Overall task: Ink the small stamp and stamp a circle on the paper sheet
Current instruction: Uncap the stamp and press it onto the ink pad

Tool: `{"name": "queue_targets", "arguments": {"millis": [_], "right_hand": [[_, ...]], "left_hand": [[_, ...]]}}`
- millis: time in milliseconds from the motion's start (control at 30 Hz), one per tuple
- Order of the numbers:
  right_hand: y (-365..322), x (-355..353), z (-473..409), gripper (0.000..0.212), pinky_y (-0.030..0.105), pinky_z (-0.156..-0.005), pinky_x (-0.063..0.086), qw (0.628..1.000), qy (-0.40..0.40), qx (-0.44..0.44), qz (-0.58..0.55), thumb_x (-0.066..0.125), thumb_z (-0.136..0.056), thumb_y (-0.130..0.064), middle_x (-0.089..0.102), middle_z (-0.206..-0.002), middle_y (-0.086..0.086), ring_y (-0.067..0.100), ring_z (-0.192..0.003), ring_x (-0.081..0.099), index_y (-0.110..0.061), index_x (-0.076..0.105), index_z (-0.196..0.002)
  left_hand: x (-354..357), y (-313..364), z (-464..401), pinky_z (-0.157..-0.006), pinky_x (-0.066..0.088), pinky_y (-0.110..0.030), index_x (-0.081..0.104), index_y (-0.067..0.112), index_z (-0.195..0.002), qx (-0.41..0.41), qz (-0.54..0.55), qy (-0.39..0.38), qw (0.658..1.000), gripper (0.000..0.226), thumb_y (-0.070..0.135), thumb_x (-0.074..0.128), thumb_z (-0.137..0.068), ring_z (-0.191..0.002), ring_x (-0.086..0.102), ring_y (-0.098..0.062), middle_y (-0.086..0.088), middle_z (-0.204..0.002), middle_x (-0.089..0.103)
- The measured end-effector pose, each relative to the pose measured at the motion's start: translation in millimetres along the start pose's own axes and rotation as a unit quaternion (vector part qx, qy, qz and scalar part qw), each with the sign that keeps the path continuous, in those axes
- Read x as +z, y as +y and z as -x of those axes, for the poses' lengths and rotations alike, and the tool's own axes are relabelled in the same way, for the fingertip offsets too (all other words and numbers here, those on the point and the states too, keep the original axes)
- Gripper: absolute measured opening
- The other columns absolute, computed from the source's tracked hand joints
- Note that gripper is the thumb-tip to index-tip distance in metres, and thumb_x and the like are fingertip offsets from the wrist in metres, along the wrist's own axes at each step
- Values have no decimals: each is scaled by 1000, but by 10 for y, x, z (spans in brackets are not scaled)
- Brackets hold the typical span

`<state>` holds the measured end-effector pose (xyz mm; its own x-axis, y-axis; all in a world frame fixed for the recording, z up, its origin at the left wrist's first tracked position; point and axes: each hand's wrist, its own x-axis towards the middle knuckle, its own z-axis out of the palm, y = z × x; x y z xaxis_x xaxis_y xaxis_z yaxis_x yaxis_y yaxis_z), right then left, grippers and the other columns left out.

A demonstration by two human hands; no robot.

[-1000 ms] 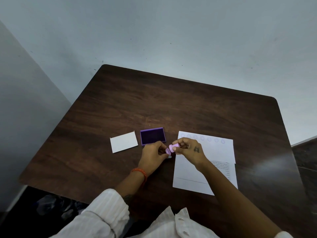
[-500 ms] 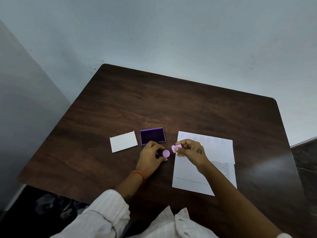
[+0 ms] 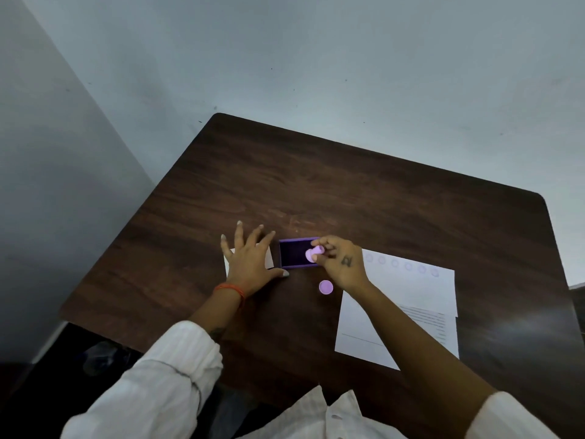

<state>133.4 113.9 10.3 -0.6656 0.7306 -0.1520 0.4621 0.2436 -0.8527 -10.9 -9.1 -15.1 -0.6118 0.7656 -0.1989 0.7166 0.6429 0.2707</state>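
My right hand (image 3: pixel 340 264) pinches the small pink stamp (image 3: pixel 313 253) and holds it over the right part of the open purple ink pad (image 3: pixel 292 253). I cannot tell whether the stamp touches the ink. The stamp's round pink cap (image 3: pixel 325 287) lies on the table just in front of the pad. My left hand (image 3: pixel 251 259) rests flat with fingers spread to the left of the pad, covering most of a white card (image 3: pixel 269 258). The paper sheet (image 3: pixel 408 299) lies to the right, with a row of several faint stamped circles (image 3: pixel 408 266) along its far edge.
The dark wooden table (image 3: pixel 348 191) stands against a pale wall, with its left edge near a side wall. Printed text lines (image 3: pixel 427 318) sit on the sheet's right part. My white sleeves fill the bottom of the view.
My hands pulled the cap off the stamp. The left hand set the cap down and moved left onto the white card. The right hand carried the stamp over the ink pad.
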Motion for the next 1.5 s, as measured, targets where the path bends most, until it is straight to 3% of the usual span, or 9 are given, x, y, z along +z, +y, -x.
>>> {"name": "queue_targets", "arguments": {"millis": [100, 300, 533, 900, 1033, 1100, 1167, 1333, 1500], "right_hand": [[-139, 155, -82, 26, 17, -79, 41, 996, -23, -57, 69, 66, -78, -4, 71, -106, 10, 18, -95, 63, -10, 68, -103], [-249, 319, -129, 26, 23, -84, 41, 973, -93, -114, 177, 49, -88, -8, 68, -109, 16, 26, -99, 62, -5, 64, -109], [-153, 401, -109, 41, 31, -105, 37, 922, -143, -165, 319, 58, -85, -5, 57, -130, 14, 26, -123, 49, -8, 52, -125], [-117, 441, -73, 44, 35, -108, 35, 908, -155, -184, 343, 59, -84, -8, 53, -134, 13, 27, -128, 43, -8, 48, -127], [-227, 358, -159, 21, 28, -88, 43, 936, -148, -148, 284, 52, -86, -6, 66, -108, 16, 28, -102, 60, -5, 64, -104], [-296, 299, -218, 19, 28, -72, 40, 955, -124, -128, 238, 48, -87, -6, 68, -92, 19, 31, -85, 62, 0, 66, -88], [-328, 303, -244, 17, 26, -70, 36, 953, -118, -137, 242, 49, -86, -3, 66, -90, 21, 33, -85, 61, 3, 65, -85], [-259, 446, -176, 42, 33, -101, 39, 915, -155, -149, 342, 61, -80, -4, 56, -127, 17, 29, -120, 49, -3, 51, -121], [-239, 471, -148, 54, 37, -105, 36, 899, -152, -168, 374, 62, -80, -6, 49, -135, 18, 30, -127, 41, -3, 42, -130]], "left_hand": [[14, -7, -29, -107, -12, -67, 24, 35, -140, 21, -16, -10, 1000, 90, 63, 65, -65, -142, -15, -35, -2, -157, 14], [83, -44, -65, -105, -15, -68, 29, 41, -136, 33, 1, -3, 999, 82, 65, 63, -66, -142, -17, -35, -3, -156, 16], [125, -72, -78, -104, -16, -68, 32, 44, -134, 29, 16, 6, 999, 78, 66, 62, -65, -142, -17, -34, -4, -156, 15], [129, -76, -119, -104, -21, -64, 35, 43, -133, 33, 21, 4, 999, 78, 65, 64, -64, -142, -17, -33, -6, -157, 14], [117, -65, -99, -103, -23, -63, 37, 42, -132, 26, 25, 6, 999, 77, 65, 65, -63, -142, -17, -34, -7, -156, 16], [124, -61, -97, -103, -23, -64, 38, 42, -131, 25, 25, 10, 999, 76, 65, 65, -63, -142, -17, -34, -7, -156, 16], [125, -50, -92, -103, -22, -64, 39, 43, -130, 23, 21, 12, 999, 75, 64, 65, -63, -142, -17, -34, -7, -156, 15], [135, -56, -81, -102, -21, -66, 35, 44, -132, 22, 11, 15, 1000, 76, 65, 63, -65, -142, -17, -35, -7, -157, 13], [154, -69, -92, -102, -23, -64, 35, 44, -132, 26, 21, 17, 999, 76, 65, 64, -65, -142, -19, -34, -7, -157, 12]]}}
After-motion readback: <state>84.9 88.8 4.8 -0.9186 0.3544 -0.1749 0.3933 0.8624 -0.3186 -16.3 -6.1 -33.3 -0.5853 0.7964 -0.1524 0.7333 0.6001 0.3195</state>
